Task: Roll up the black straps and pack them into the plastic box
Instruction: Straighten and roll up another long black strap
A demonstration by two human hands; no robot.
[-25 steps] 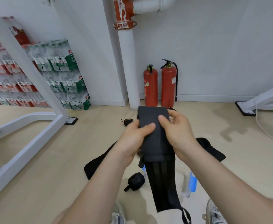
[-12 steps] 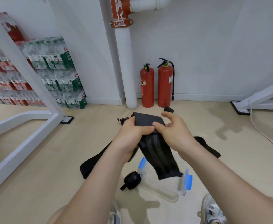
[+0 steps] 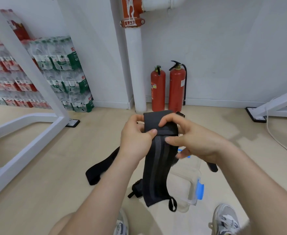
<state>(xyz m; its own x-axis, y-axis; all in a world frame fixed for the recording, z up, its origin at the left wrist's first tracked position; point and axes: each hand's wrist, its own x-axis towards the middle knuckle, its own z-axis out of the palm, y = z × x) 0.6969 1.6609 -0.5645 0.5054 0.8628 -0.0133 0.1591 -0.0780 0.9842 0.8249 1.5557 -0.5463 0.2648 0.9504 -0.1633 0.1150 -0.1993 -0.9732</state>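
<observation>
A wide black strap (image 3: 157, 170) with grey stripes hangs in front of me, its top end folded over into the start of a roll. My left hand (image 3: 136, 141) pinches the fold from the left and my right hand (image 3: 193, 141) pinches it from the right. Below the hands a clear plastic box (image 3: 188, 180) with blue clips lies on the floor, partly hidden by the strap. A rolled black strap (image 3: 136, 188) sits left of the box. Another long black strap (image 3: 102, 167) lies flat on the floor at the left, and one strap end (image 3: 211, 166) shows right of my wrist.
Two red fire extinguishers (image 3: 167, 87) stand by a white pipe (image 3: 136, 65) at the wall. A white metal frame (image 3: 29, 92) slants across the left, with stacked packs of water bottles (image 3: 68, 77) behind. Another frame foot (image 3: 256, 116) and a white cable (image 3: 278, 143) lie at right. My shoes (image 3: 224, 219) are below.
The strap's top end has been folded over further and both hands have shifted their pinch on it. The hanging part now drops straight down in front of the box.
</observation>
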